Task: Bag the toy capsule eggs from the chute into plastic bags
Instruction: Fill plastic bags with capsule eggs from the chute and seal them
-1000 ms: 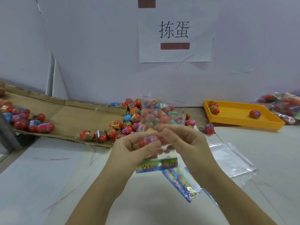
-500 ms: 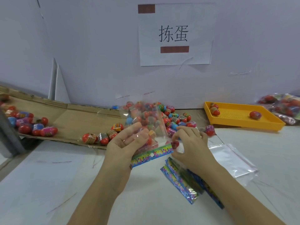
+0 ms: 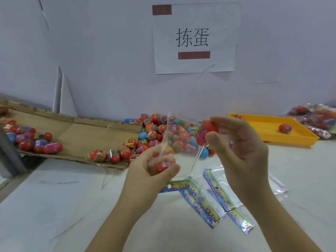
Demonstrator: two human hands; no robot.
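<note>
Head view: both hands are raised above the white desk point(image 3: 54, 197).
Left hand point(image 3: 151, 170): grips a clear plastic bag with a rainbow header strip point(image 3: 183, 159), with one red capsule egg point(image 3: 161, 167) inside.
Right hand point(image 3: 241, 148): pinches a second red capsule egg point(image 3: 211, 126) beside the bag's upper edge.
Brown cardboard chute point(image 3: 81, 135): holds heaped loose eggs point(image 3: 154, 131).

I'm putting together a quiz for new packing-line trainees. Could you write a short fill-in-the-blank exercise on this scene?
1. The right hand pinches a ____ egg beside the clear bag that the left hand grips.
2. The loose eggs lie on a chute made of ____.
3. The tray on the far right is ____ in colour.

Missing words: red; cardboard; yellow.
</note>
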